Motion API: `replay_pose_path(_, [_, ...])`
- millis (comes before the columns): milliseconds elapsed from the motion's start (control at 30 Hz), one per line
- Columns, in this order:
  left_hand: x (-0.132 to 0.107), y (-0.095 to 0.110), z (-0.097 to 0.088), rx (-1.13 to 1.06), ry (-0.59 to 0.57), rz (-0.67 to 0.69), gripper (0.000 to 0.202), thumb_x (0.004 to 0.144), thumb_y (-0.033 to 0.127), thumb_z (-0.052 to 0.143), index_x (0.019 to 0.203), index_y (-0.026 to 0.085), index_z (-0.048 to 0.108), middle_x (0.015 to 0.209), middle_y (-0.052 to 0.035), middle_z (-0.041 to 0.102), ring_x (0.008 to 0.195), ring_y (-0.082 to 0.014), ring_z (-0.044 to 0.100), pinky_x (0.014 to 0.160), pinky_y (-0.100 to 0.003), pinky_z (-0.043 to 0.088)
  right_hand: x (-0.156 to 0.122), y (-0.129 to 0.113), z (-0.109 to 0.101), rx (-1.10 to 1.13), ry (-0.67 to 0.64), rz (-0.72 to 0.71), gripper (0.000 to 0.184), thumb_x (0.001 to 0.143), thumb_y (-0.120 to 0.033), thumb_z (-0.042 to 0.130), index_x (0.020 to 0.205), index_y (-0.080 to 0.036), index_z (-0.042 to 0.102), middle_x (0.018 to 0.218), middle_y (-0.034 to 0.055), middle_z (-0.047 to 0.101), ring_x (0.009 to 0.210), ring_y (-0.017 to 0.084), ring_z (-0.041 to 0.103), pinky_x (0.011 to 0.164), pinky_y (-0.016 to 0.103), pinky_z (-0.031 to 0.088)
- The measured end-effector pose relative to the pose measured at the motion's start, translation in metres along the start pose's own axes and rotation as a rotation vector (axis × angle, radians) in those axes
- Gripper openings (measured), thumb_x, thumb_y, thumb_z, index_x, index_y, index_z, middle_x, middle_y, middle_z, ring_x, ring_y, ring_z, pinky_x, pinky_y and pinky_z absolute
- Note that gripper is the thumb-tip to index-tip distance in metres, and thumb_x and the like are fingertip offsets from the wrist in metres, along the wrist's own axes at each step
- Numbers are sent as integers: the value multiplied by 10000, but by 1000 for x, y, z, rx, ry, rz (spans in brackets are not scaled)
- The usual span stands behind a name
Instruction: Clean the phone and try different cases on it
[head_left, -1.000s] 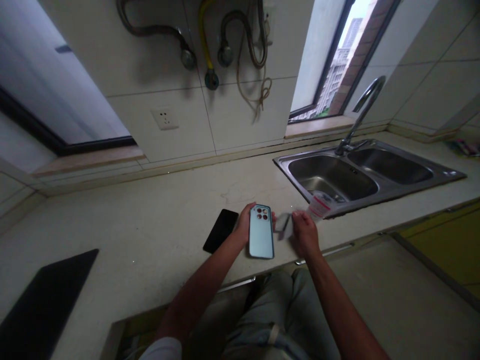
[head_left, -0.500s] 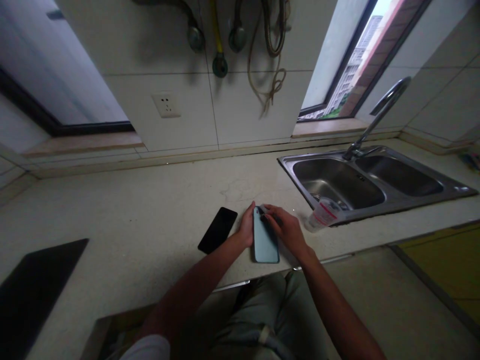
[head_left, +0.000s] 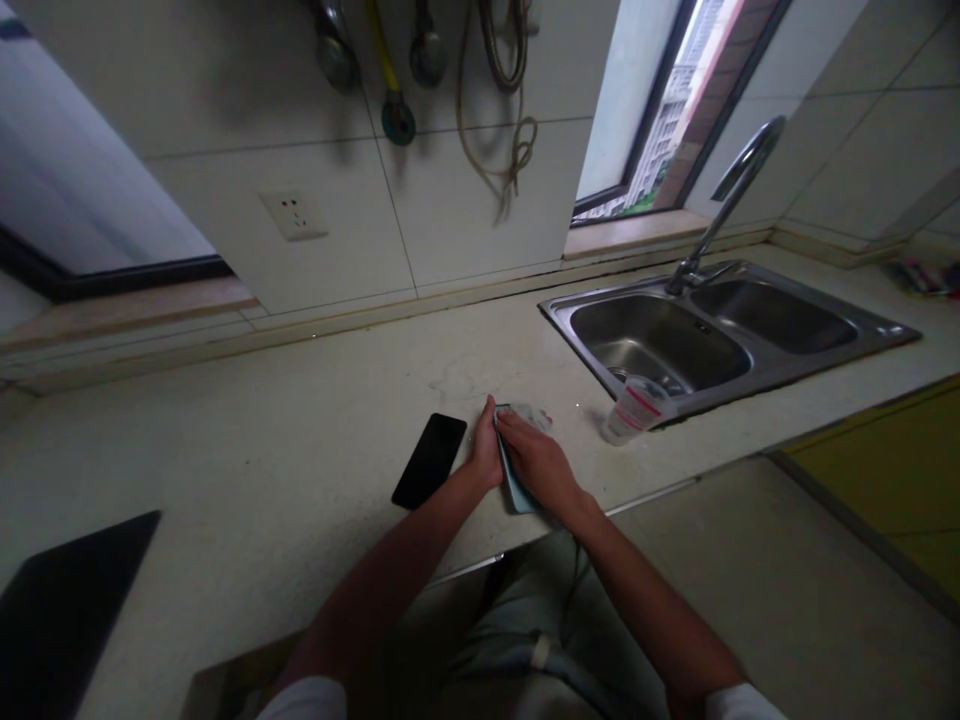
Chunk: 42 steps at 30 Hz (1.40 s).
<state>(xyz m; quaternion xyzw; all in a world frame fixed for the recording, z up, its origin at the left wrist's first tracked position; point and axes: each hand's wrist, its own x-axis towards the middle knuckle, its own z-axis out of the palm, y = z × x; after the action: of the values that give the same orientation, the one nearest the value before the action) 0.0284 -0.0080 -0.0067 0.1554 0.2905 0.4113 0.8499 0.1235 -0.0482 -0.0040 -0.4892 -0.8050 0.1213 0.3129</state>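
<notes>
A light-blue phone lies back up on the counter, or it may be a phone case; I cannot tell which. Against its left edge, my left hand is closed, bracing it near the top. My right hand lies across its back, fingers pressed together, hiding most of the surface. A crumpled whitish translucent sheet pokes out past the right fingers, its kind unclear. To the left, apart from both hands, rests a black phone-shaped slab.
A clear plastic cup with red bands stands by the near corner of the steel double sink. A black panel lies at the counter's left. Pipes and a hose hang on the wall above an outlet.
My right hand has gone from a bent-finger pinch at the phone's top right to lying across its back. More of the whitish sheet shows now. The whole view has shifted.
</notes>
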Motion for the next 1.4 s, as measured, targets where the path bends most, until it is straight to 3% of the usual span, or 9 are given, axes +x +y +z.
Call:
replay_pose_path(100, [-3, 3, 1, -78, 31, -25, 665, 940, 644, 264, 980, 121, 672, 999, -178, 718, 1041, -307, 679, 956, -460, 508, -13, -4, 1, -19, -19, -21, 451, 929, -86, 442, 1323, -176, 641, 1380, 120, 599, 1305, 243, 558, 1110, 421, 463])
replay_pose_path(300, [-5, 4, -1, -177, 83, 13, 581, 934, 637, 354, 1028, 140, 641, 1032, -166, 712, 1040, -289, 677, 936, -464, 510, -62, -9, -12, 60, -108, -167, 534, 878, -21, 457, 1358, -202, 608, 1426, 91, 558, 1352, 213, 502, 1114, 386, 461])
replay_pose_path(467, [-5, 3, -1, -196, 58, 33, 599, 926, 642, 375, 1048, 116, 635, 1077, -185, 700, 1082, -295, 660, 965, -470, 500, -82, -14, -33, 110, -116, -238, 435, 969, -153, 488, 1392, -217, 568, 1459, 95, 534, 1357, 206, 503, 1108, 371, 473])
replay_pose_path(567, [-6, 4, 1, -190, 67, 40, 624, 930, 646, 343, 1068, 114, 638, 1105, -187, 697, 1101, -296, 652, 964, -465, 505, -80, -12, -38, -18, -35, -221, 445, 980, -267, 538, 1416, -180, 532, 1488, 142, 493, 1421, 279, 416, 1159, 522, 389])
replay_pose_path(667, [-7, 6, 3, -170, 71, 22, 683, 928, 665, 324, 1101, 85, 640, 1127, -203, 690, 1125, -296, 643, 967, -442, 506, -77, -8, -34, -151, -49, -185, 505, 966, -366, 572, 1411, -132, 525, 1461, 185, 512, 1428, 340, 390, 1159, 621, 327])
replay_pose_path(867, [-9, 5, 7, -109, 47, -33, 737, 943, 673, 280, 1104, 56, 649, 1082, -207, 702, 1134, -296, 644, 994, -414, 488, -57, -3, -18, -250, -121, -170, 767, 918, -561, 572, 1433, -4, 452, 1525, 301, 359, 1482, 395, 248, 1168, 616, 285])
replay_pose_path(1100, [-4, 3, 8, -60, -13, -29, 721, 958, 639, 275, 1185, 63, 645, 992, -186, 723, 1103, -308, 661, 1026, -459, 465, -12, -2, -9, -288, -164, -81, 788, 973, -569, 440, 1479, 32, 367, 1545, 320, 303, 1483, 428, 211, 1171, 663, 169])
replay_pose_path(1267, [-6, 2, 2, -141, -57, -105, 767, 938, 682, 316, 1198, 32, 629, 1082, -231, 704, 1099, -325, 663, 1010, -460, 468, -12, -14, -7, -289, -189, -84, 799, 973, -566, 446, 1493, 32, 344, 1567, 309, 249, 1497, 397, 196, 1176, 675, 110])
replay_pose_path(1400, [-6, 2, -4, -177, -31, -98, 738, 954, 629, 324, 1233, 7, 606, 1120, -242, 693, 1122, -323, 653, 1007, -426, 466, -25, -17, -16, -277, -222, -170, 747, 955, -567, 506, 1418, 18, 475, 1517, 287, 378, 1467, 369, 300, 1209, 603, 160])
